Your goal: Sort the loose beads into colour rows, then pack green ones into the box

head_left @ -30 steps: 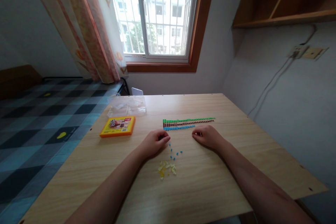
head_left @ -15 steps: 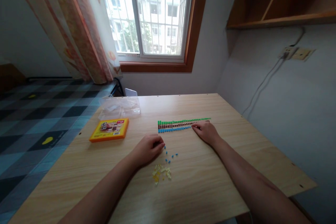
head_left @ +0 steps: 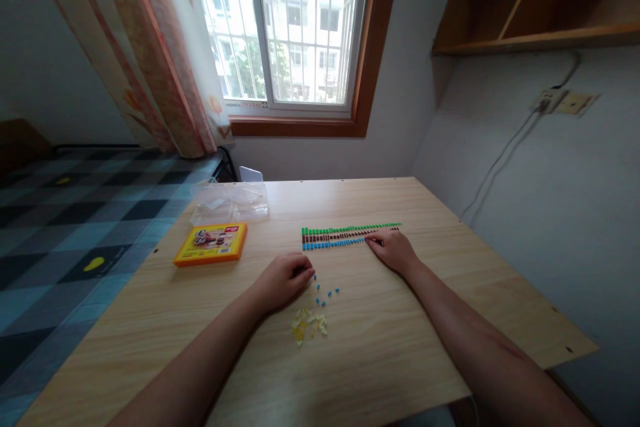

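Observation:
Three rows of tiny building bricks lie side by side on the wooden table: a green row (head_left: 350, 228), a brown row (head_left: 323, 238) and a blue row (head_left: 320, 246). At the right end of the blue row, my right hand (head_left: 394, 250) pinches a small blue brick, mostly hidden by the fingertips; the hand also covers part of the brown row. My left hand (head_left: 285, 280) rests on the table with curled fingers, and what they hold, if anything, is hidden. Beside its fingertips are several loose blue bricks (head_left: 323, 303). Nearer me lies a pile of pale yellow pieces (head_left: 315, 323).
A yellow-orange box (head_left: 213, 245) lies on the left of the table (head_left: 380, 360). Behind it stands a clear plastic tray (head_left: 230, 203). A bed (head_left: 100, 213) is at the left, and a shelf (head_left: 530, 43) hangs on the right wall.
The whole view has shifted very slightly. Both hands keep their places beside the rows and the loose bricks, with no clear movement of any piece.

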A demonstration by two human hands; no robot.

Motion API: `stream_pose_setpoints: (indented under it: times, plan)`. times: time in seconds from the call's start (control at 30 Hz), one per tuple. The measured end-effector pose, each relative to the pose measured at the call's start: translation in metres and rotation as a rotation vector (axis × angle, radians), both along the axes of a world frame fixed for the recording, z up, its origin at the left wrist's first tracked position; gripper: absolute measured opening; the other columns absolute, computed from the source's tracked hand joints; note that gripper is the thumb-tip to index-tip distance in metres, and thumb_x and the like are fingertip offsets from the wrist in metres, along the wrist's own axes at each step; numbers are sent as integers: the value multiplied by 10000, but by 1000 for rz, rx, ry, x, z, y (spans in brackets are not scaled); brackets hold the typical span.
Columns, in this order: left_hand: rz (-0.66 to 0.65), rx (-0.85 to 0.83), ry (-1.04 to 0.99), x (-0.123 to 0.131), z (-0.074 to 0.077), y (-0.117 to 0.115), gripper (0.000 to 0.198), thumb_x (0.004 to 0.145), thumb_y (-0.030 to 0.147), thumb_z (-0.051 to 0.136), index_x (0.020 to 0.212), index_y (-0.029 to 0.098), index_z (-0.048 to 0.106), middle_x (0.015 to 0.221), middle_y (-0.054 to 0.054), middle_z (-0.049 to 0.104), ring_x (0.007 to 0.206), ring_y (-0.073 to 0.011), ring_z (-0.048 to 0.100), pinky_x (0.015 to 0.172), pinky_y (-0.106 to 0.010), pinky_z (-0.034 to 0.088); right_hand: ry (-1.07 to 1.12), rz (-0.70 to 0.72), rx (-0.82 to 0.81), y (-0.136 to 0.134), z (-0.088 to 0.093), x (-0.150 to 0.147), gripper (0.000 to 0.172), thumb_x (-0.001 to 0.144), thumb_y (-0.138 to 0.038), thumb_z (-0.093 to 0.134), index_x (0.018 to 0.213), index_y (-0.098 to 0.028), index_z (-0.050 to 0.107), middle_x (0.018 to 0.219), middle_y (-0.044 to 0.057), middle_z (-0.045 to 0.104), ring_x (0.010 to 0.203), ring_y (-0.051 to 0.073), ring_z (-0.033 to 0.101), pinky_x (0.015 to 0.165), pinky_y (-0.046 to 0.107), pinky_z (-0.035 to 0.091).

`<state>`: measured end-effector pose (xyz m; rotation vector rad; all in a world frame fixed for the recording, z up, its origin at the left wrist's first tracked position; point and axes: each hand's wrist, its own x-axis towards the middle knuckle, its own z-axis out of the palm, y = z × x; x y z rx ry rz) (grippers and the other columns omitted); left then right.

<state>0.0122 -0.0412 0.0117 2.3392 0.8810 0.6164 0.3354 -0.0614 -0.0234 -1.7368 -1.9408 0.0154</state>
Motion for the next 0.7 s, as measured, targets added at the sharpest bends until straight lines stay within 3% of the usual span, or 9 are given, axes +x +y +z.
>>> stream_pose_setpoints:
  times: [0.4,0.57,0.7]
  plan:
    - [-17,-19,1,-1,-1,1,152,858,242,574,756,177,667,805,-43,686,755,-164,605,706,-271,458,95,28,78,-5,4,-6,200,884,-221,613,974,-230,792,1000,45,788,891,210,719,838,315,533]
    - [-68,-6,35,-2,0,0,129,811,154,572,774,171,694,819,-47,689,744,-155,608,704,-259,465,107,217,65,-21,18,-31,195,907,-227,606,982,-217,786,852,47,766,733,173,665,716,281,496]
    - [-69,30,76,-1,0,-2,203,778,101,563,825,178,745,859,-53,707,770,-163,628,742,-270,486,100,389,61,-33,25,-56,192,934,-226,597,976,-232,784,876,52,757,786,173,661,754,290,487]
